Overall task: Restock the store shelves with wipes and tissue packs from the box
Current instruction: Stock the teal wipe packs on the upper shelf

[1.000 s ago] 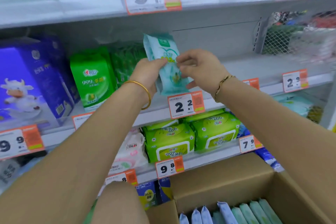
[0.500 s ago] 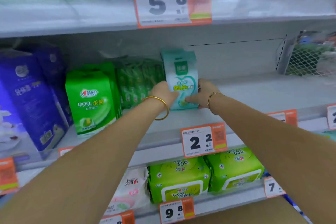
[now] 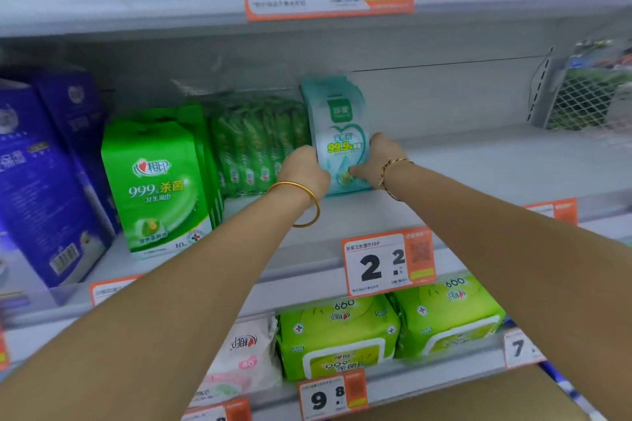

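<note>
Far left: tall blue tissue boxes (image 3: 44,164) stood on the middle shelf (image 3: 478,164).
Next right: an upright bright green wipes pack (image 3: 160,181) marked 999 stood just beside the blue boxes, with more of its kind behind it.
Behind and right of it: a row of dark green sachets (image 3: 260,147) stood on edge, deeper on the same shelf.
Left hand (image 3: 304,174): fingers curled round the left edge of the teal wipes pack (image 3: 338,133), gripping it; a gold bangle (image 3: 301,203) sat on that wrist.
Teal wipes pack: upright on the middle shelf, its bottom edge on the shelf board, just to the right of the dark green sachets, held between both hands.
Right hand (image 3: 379,157): clasped the pack's lower right edge, thumb pressed on its front; a thin bracelet (image 3: 393,174) circled the wrist.
Shelf edge below: an orange-bordered price tag (image 3: 386,263) read 2.2.
Lower shelf: a pink and white pack (image 3: 246,352), then two lime green wipes packs (image 3: 338,335) lying side by side.
Bottom edge: a strip of brown cardboard box (image 3: 444,400).
Far right: a wire mesh divider (image 3: 581,102) closed off the middle shelf.
</note>
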The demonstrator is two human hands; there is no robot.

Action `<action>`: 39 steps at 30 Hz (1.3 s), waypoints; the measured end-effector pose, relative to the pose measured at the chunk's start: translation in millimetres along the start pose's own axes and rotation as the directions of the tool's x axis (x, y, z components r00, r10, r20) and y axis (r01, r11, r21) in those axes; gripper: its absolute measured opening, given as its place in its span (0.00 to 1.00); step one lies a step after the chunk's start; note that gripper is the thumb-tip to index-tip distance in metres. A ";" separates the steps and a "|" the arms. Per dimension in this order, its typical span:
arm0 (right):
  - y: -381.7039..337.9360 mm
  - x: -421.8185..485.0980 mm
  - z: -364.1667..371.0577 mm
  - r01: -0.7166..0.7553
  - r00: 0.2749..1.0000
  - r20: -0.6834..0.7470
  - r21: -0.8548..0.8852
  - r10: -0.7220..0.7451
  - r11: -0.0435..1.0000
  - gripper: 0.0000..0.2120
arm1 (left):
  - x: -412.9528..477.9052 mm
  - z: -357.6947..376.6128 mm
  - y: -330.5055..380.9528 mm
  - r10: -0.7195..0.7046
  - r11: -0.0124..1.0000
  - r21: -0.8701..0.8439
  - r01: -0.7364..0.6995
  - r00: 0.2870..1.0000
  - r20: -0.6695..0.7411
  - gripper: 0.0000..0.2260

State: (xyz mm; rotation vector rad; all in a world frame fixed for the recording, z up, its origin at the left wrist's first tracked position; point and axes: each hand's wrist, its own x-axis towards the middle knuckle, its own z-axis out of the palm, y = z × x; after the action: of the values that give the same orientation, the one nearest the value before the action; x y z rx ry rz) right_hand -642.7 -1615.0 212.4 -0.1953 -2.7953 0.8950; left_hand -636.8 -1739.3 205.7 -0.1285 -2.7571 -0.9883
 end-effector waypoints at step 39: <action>277.2 -319.1 194.8 -0.174 0.400 0.841 -0.322 0.365 0.931 0.20 | -268.1 169.4 -69.2 0.027 0.980 0.084 -0.180 0.540 0.841 0.15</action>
State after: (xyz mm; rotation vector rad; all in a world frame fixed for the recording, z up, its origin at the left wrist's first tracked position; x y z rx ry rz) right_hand -359.4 -1559.2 -152.7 -0.2742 -3.9788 1.0054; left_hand -414.3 -1687.9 -25.1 -0.9890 -3.6023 -0.7709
